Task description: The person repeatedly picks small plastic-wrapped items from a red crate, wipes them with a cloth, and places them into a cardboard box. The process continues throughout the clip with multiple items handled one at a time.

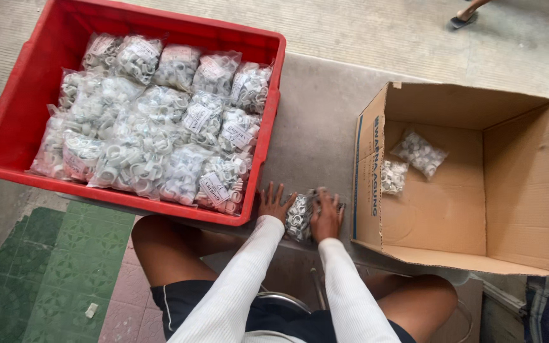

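Head view shows both white-sleeved arms reaching forward: the left hand (274, 203) lies flat with fingers spread, touching a clear bag of grey rings (299, 218), and the right hand (326, 217) presses palm-down on that bag, neither gripping it. At ten o'clock, a red crate (14, 114) holds many such bags with white labels; at three o'clock, an open cardboard box (516, 184) holds two more.

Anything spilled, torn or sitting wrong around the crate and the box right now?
Nothing spilled. The bags in the red crate look sealed. Both hands, left hand and right hand, rest on one bag on the ledge. Two bags lie in the cardboard box, whose right edge looks worn and frayed.
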